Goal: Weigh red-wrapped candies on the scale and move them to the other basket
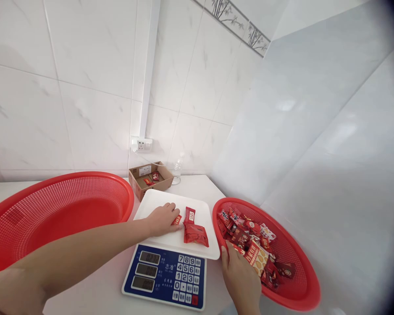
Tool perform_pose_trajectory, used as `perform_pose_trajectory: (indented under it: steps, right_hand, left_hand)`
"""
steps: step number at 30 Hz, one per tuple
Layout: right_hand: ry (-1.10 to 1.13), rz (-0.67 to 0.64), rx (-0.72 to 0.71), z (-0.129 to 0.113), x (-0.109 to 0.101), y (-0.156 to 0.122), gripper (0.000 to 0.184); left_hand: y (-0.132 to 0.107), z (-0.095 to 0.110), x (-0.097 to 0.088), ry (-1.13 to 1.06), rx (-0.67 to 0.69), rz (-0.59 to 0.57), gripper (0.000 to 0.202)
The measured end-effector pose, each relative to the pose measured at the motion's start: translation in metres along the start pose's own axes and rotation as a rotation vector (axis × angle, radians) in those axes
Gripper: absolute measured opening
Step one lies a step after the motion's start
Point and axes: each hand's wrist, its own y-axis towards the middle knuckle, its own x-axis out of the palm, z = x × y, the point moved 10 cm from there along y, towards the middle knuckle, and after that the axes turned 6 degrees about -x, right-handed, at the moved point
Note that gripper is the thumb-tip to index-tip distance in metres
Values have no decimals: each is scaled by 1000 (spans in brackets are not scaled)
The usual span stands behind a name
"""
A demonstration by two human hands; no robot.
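Observation:
My left hand (162, 219) rests on the white tray (157, 199) of a blue scale (166, 275), fingers curled round a small red packet (177, 220). Two more red snack packets (193, 228) lie on the tray just right of it. My right hand (239, 278) reaches into the small red basket (298, 288) at the right, fingers down among several red and patterned snack packets (254, 238); what it grips is hidden.
A large empty red basket (59, 210) stands at the left. A small cardboard box (150, 178) with a few red packets sits at the back by the tiled wall, beside a clear plastic bottle (178, 168). A wall socket (142, 144) is above.

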Motion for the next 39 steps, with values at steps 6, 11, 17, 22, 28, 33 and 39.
perform_pose_trajectory:
  steps: [6, 11, 17, 22, 28, 33, 39]
  right_hand:
    - [-12, -41, 9, -2, 0, 1, 46]
    - [3, -44, 14, -2, -1, 0, 46]
    - [5, -12, -1, -1, 0, -1, 46]
    - [-31, 34, -18, 1, 2, -3, 46]
    - [-17, -2, -3, 2, 5, -2, 45]
    - [-3, -9, 2, 1, 1, -2, 45]
    - [-1, 9, 5, 0, 1, -2, 44]
  left_hand:
    - [9, -14, -5, -47, -30, 39, 35]
    - [7, -40, -45, -106, -126, 198, 33]
    - [-23, -94, -95, -86, -233, 259, 31]
    - [-76, -143, -101, -3, -355, 167, 26]
    - [-91, -123, -70, -28, -278, -20, 49]
    - [-68, -44, -21, -181, -111, -239, 78]
    - [-18, 26, 16, -247, -33, -333, 104]
